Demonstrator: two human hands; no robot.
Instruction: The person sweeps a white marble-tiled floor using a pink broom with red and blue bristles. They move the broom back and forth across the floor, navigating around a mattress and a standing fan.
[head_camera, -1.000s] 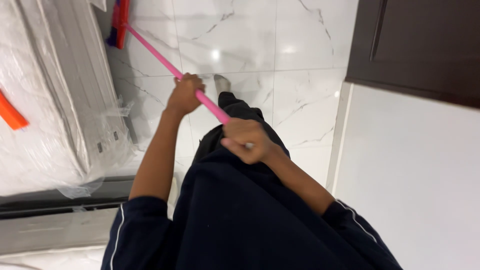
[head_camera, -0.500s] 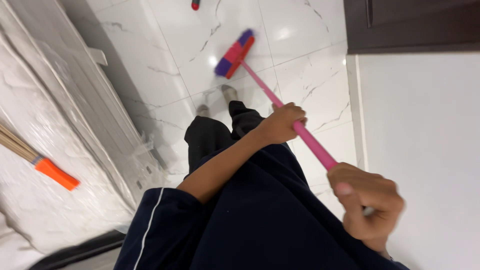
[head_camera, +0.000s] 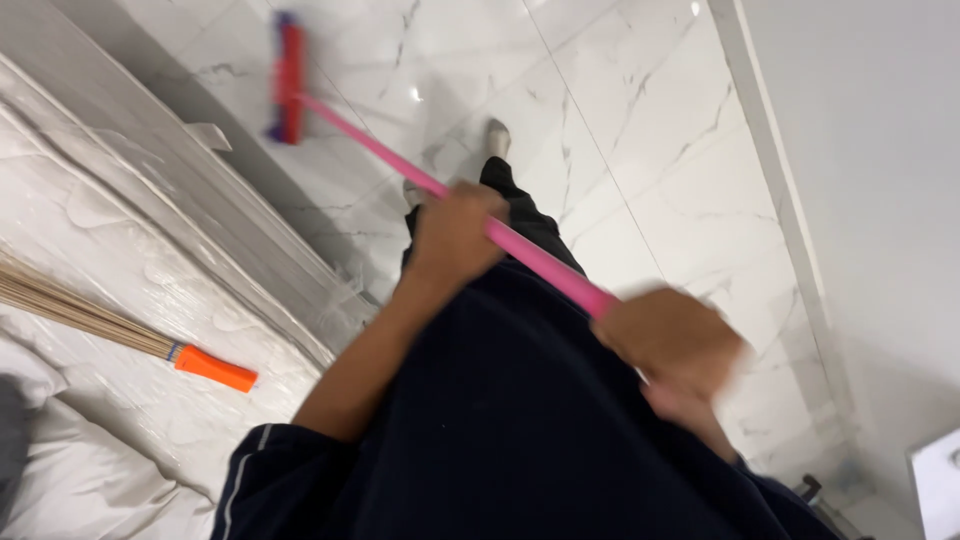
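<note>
A broom with a pink handle (head_camera: 380, 155) and a red and purple head (head_camera: 288, 78) rests its head on the white marble floor (head_camera: 620, 110), close to the bed's edge. My left hand (head_camera: 455, 232) is wrapped round the handle at its middle. Lower down at the right, my right hand (head_camera: 675, 345), blurred by motion, grips the handle's near end. I wear dark blue clothes, and my feet show on the floor below the handle.
A mattress wrapped in clear plastic (head_camera: 110, 250) fills the left side. On it lies a straw broom with an orange handle (head_camera: 205, 367). A white wall with a skirting board (head_camera: 790, 230) runs along the right.
The broom head has swept left across the floor toward the mattress. My view has swung, and the dark cabinet at the top right has left the frame.
</note>
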